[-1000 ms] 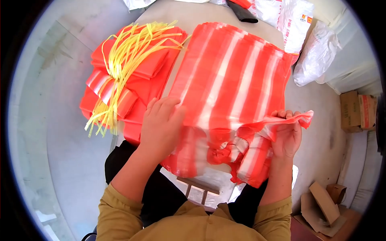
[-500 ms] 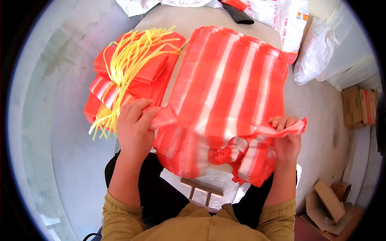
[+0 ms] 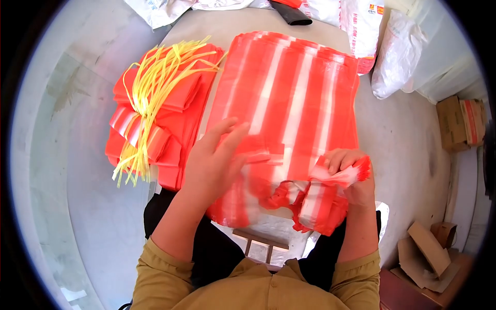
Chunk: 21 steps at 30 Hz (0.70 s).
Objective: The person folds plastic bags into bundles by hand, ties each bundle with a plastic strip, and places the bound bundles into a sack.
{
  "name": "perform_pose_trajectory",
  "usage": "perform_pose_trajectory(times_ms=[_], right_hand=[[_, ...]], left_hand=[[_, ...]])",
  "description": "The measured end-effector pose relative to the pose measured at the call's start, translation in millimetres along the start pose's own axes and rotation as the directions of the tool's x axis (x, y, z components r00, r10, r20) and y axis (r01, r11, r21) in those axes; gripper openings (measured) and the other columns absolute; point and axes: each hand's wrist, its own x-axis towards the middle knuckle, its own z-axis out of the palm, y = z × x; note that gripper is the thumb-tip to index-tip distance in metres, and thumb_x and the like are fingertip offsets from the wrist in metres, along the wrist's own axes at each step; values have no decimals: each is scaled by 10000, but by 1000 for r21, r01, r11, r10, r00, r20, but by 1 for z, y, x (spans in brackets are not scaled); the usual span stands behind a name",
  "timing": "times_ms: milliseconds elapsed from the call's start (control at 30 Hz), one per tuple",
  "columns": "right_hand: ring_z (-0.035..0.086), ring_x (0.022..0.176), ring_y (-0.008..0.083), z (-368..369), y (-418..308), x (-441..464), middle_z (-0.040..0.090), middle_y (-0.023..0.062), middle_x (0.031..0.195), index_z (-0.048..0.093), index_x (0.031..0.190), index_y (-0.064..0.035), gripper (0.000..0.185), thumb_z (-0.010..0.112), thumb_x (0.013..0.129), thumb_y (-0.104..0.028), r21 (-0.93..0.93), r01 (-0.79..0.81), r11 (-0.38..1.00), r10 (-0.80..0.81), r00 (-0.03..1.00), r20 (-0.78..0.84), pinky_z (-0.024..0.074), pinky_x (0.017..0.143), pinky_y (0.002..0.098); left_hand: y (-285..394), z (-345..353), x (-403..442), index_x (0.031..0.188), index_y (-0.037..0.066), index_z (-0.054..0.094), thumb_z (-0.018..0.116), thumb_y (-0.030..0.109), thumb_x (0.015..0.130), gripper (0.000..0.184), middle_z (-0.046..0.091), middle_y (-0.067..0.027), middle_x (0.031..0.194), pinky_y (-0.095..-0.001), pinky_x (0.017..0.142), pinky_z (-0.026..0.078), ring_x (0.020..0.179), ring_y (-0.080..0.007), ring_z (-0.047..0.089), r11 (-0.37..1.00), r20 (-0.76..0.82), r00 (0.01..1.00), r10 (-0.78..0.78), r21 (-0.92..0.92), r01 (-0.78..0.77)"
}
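A stack of red and white striped plastic bags (image 3: 289, 98) lies flat on the table, its near edge crumpled and hanging toward my lap. My left hand (image 3: 214, 160), slightly blurred, is over the stack's near left part with its fingers apart. Beside it a flap of striped plastic lies folded across the stack. My right hand (image 3: 351, 175) is closed on a gathered end of striped plastic at the near right corner. To the left, a bunch of yellow strips (image 3: 147, 103) rests on folded red bags (image 3: 181, 93).
White printed sacks (image 3: 361, 31) and a dark tube-like object (image 3: 292, 14) are at the table's (image 3: 227, 23) far side. A white plastic bag (image 3: 398, 54) lies at the far right. Cardboard boxes (image 3: 454, 124) stand at the right, with opened cardboard (image 3: 423, 256) lower right.
My left hand has let go of the pulled-out plastic on the left and moved right over the stack. My right hand has shifted slightly inward with the gathered end.
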Motion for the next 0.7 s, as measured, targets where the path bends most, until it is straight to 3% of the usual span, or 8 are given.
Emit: perform_pose_trajectory(times_ms=[100, 200, 333, 433, 533, 700], right_hand=[[683, 969, 294, 3, -1, 0, 729, 143, 967, 637, 945, -63, 97, 730, 919, -58, -5, -1, 1000, 1, 1000, 5, 546, 904, 443], [685, 970, 294, 8, -7, 0, 730, 136, 965, 640, 929, -60, 89, 720, 911, -26, -1, -25, 1000, 25, 1000, -8, 548, 903, 443], [691, 985, 264, 8, -10, 1, 738, 118, 989, 663, 937, -45, 84, 722, 895, -4, -24, -45, 999, 45, 999, -14, 550, 903, 409], [669, 938, 245, 18, -14, -1, 719, 84, 929, 694, 960, -63, 122, 761, 859, -69, -94, -156, 983, 138, 975, -176, 531, 884, 383], [691, 1039, 192, 16, -12, -4, 746, 94, 1078, 711, 1125, 15, 264, 726, 862, 16, -149, -308, 940, 270, 934, -233, 551, 910, 346], [699, 976, 260, 46, -18, 25, 721, 112, 1050, 703, 1207, -4, 306, 694, 901, -17, -568, -156, 808, 205, 978, 24, 543, 860, 369]], left_hand=[[-1, 0, 0, 1308, 42, 676, 755, 80, 852, 464, 692, -188, 1227, -475, 947, 564, 1136, -382, 670, 992, 17, 993, -118, 45, 118], [-17, -1, -3, 1237, 38, 708, 742, 72, 852, 388, 709, -167, 1162, -468, 958, 553, 1109, -373, 669, 986, 75, 990, -120, 125, 110], [-29, 10, -8, 1131, 31, 742, 732, 37, 844, 287, 716, -130, 1118, -457, 954, 545, 1088, -355, 664, 995, 163, 983, -83, 64, 73], [-25, 19, -6, 1106, 18, 744, 738, 19, 856, 250, 709, -126, 1112, -449, 950, 538, 1081, -360, 656, 1000, 194, 981, -30, 15, 27], [-23, 26, -4, 1098, 25, 750, 746, 27, 851, 246, 710, -112, 1096, -444, 931, 541, 1062, -346, 659, 1000, 200, 980, 19, 12, -22], [-23, 33, -3, 1090, 31, 756, 748, 20, 845, 245, 712, -102, 1079, -439, 916, 543, 1041, -335, 659, 997, 180, 981, 71, -24, -68]])
